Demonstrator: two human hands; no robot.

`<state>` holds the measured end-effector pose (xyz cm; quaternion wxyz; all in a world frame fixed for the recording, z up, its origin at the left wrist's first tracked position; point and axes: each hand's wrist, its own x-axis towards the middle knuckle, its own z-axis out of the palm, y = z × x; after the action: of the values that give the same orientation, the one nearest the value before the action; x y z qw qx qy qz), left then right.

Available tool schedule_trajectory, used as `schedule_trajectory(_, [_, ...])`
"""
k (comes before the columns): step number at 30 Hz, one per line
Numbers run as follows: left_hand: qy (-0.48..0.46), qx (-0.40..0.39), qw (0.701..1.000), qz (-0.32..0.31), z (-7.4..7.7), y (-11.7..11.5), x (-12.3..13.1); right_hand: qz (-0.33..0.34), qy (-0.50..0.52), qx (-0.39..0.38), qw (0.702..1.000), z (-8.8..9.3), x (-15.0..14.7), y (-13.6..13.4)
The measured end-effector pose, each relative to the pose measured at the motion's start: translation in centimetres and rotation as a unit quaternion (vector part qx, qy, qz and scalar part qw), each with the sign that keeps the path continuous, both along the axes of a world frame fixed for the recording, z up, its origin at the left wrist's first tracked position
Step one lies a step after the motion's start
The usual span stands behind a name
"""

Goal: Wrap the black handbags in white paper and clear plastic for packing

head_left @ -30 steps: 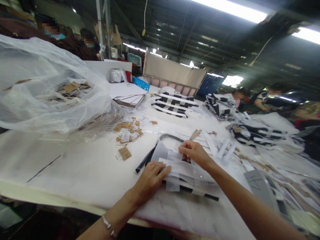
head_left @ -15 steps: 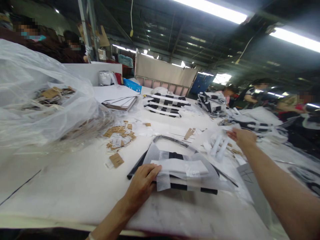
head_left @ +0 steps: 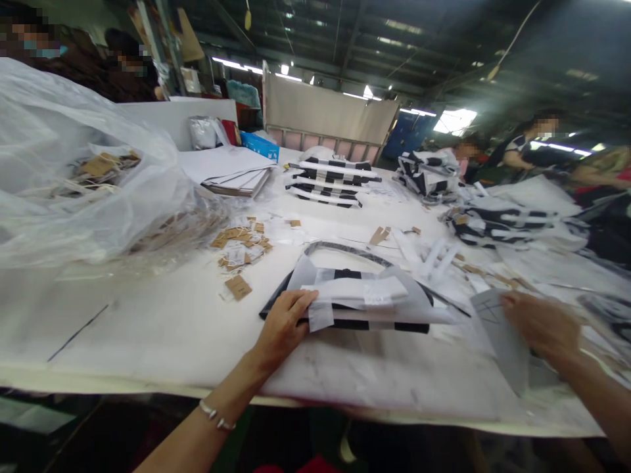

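Tote [head_left: 345, 324]: blk/wht stripes, lying flat on table, clear film [head_left: 340, 293] over top.
Grey card [head_left: 505, 345]: thin ruled lines, tilted, hanging past table edge.

A bag [head_left: 359, 309] lies on the table [head_left: 148, 335], with loose paper tags [head_left: 240, 243] just left of it, a plastic sack [head_left: 83, 177] farther left, stacked bags [head_left: 332, 184] behind, and more bags [head_left: 497, 223] to the right.

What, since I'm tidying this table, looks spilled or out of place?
Small kraft hang tags lie scattered loose on the white table, just outside the clear plastic bag that holds the rest, and one tag sits apart. They look spilled, unlike the neatly stacked black-and-white striped pieces further along.
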<state>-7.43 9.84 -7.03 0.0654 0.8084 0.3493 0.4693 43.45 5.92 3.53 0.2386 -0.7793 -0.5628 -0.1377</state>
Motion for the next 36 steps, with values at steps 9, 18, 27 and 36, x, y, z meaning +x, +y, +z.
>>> schedule_trajectory(9, [0.034,-0.005,0.999,0.005,1.0,0.2,0.3,0.459,-0.078,-0.143,0.873,-5.2,-20.4,-7.0])
schedule_trajectory(18, [0.092,-0.033,0.995,0.035,2.4,0.4,2.7,0.465,-0.157,-0.167,0.855,-6.4,-25.2,-5.2])
schedule_trajectory(27, [0.153,0.032,0.988,0.013,0.5,-0.7,2.9,0.475,-0.098,0.004,0.874,-9.2,-32.2,-6.5])
schedule_trajectory(36, [0.147,-0.009,0.985,-0.095,1.1,-1.4,1.8,0.525,0.002,-0.026,0.851,-6.2,-33.0,-7.0])
